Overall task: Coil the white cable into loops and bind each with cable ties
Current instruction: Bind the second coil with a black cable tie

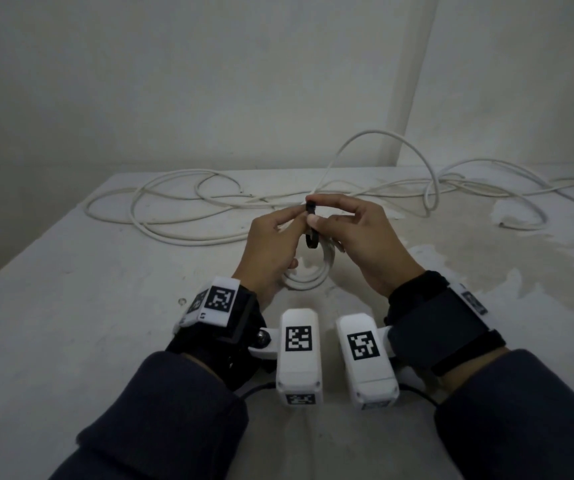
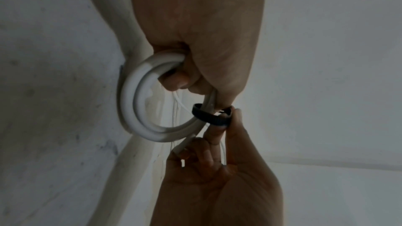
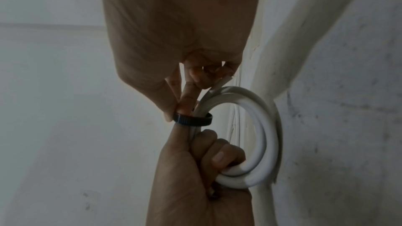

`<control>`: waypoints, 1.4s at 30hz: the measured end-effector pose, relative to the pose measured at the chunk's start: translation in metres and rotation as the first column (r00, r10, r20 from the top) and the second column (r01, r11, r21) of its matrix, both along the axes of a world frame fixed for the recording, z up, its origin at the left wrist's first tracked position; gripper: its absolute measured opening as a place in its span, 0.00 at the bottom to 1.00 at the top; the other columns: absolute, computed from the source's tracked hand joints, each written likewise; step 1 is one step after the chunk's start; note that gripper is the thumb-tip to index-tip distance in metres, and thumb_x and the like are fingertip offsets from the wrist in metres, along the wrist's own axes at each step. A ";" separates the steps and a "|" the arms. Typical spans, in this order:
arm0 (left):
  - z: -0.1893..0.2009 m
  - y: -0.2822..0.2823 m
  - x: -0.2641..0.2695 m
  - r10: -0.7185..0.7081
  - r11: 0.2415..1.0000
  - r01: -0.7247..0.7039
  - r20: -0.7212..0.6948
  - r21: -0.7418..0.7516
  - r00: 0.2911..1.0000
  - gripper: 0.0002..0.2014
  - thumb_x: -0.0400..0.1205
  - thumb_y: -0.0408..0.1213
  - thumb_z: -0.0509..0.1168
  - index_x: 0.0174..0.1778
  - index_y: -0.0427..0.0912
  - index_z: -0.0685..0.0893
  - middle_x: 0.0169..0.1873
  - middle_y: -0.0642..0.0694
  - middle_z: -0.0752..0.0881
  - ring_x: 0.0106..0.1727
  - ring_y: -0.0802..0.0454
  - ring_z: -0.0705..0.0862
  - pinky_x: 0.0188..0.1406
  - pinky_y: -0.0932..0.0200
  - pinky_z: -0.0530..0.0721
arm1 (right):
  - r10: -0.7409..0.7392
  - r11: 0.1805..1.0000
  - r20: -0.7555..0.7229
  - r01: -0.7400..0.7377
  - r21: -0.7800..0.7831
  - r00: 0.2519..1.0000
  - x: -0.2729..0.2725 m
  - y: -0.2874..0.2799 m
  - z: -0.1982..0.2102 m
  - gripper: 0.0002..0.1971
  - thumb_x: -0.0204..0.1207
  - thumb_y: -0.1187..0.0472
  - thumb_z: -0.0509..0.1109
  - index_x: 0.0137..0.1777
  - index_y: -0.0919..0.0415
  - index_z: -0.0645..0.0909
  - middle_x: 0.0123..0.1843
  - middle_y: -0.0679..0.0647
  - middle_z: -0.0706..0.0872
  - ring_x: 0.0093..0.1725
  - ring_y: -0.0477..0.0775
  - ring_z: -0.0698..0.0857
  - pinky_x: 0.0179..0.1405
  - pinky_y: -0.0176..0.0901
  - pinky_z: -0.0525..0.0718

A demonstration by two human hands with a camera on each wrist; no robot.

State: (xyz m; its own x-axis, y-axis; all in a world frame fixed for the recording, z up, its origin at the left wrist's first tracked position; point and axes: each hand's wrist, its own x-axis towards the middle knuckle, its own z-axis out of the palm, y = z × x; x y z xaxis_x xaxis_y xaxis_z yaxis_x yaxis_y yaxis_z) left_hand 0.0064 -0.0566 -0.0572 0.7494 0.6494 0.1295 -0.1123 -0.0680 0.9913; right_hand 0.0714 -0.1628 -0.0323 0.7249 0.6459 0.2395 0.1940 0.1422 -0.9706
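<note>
The small round coil of smooth white cable (image 1: 308, 271) sits between the two hands, just above the table. It has about two loops. A thin black plastic cable tie (image 1: 311, 228) goes around one side of the coil, where the loops lie together. The tie makes a loose ring there, so it does not look pulled tight yet.

The left hand (image 1: 271, 251) holds the coil. Its fingers (image 3: 219, 155) curl through the middle of the ring, and its thumb lies along the cable up to the tie. The right hand (image 1: 365, 244) pinches the tie between thumb and first finger (image 2: 214, 133), right beside the left thumb. The short cut end of the cable (image 3: 222, 82) pokes out near the right hand's other fingers.

So one small coil is made, and its tie is on but probably needs one more pull to be snug. Most of the work is left, I think. Past the hands, the rest of the long white cable (image 1: 174, 216) lies in big messy loops on the pale, stained table (image 1: 71, 306), and one big loop stands up past the right hand. That part is not coiled or tied. No other ties show anywhere on the table.
</note>
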 end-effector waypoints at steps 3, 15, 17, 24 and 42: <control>0.000 -0.001 -0.001 -0.020 1.000 0.020 0.020 -0.009 1.000 0.10 0.84 0.38 0.64 0.56 0.49 0.89 0.24 0.58 0.85 0.20 0.60 0.66 0.19 0.67 0.69 | 0.003 1.000 -0.009 -0.003 -0.002 1.000 0.000 0.001 0.000 0.14 0.76 0.73 0.71 0.61 0.69 0.83 0.18 0.45 0.81 0.19 0.37 0.78 0.25 0.21 0.72; 0.002 -0.001 -0.001 -0.033 0.996 0.031 0.024 0.080 0.999 0.10 0.84 0.40 0.64 0.57 0.49 0.89 0.36 0.52 0.89 0.20 0.63 0.69 0.22 0.64 0.70 | -0.073 0.994 -0.062 0.078 0.075 0.995 0.003 0.003 -0.002 0.11 0.76 0.75 0.69 0.57 0.70 0.86 0.39 0.66 0.87 0.29 0.47 0.85 0.30 0.28 0.79; 0.001 -0.001 0.000 -0.032 0.997 0.030 0.023 0.077 0.999 0.11 0.84 0.40 0.64 0.58 0.47 0.89 0.34 0.52 0.88 0.20 0.63 0.68 0.21 0.64 0.70 | -0.071 0.994 -0.068 0.076 0.074 0.995 0.004 0.004 -0.004 0.10 0.76 0.75 0.70 0.55 0.68 0.86 0.41 0.67 0.87 0.30 0.48 0.85 0.32 0.30 0.81; 0.001 -0.001 0.000 -0.054 0.995 0.051 0.025 0.083 0.998 0.10 0.84 0.38 0.64 0.57 0.45 0.89 0.26 0.59 0.85 0.21 0.61 0.67 0.22 0.63 0.68 | -0.084 0.991 -0.063 0.090 0.101 0.994 0.005 0.002 -0.004 0.12 0.76 0.74 0.69 0.59 0.69 0.85 0.39 0.59 0.88 0.30 0.39 0.85 0.30 0.24 0.78; 0.000 -0.001 -0.001 -0.055 0.998 0.054 0.029 0.011 0.998 0.11 0.85 0.36 0.61 0.56 0.39 0.88 0.15 0.59 0.77 0.20 0.61 0.64 0.20 0.67 0.66 | 0.015 0.999 -0.079 -0.012 0.037 0.997 0.009 -0.002 -0.005 0.10 0.74 0.69 0.73 0.55 0.66 0.85 0.33 0.52 0.89 0.29 0.39 0.84 0.29 0.24 0.75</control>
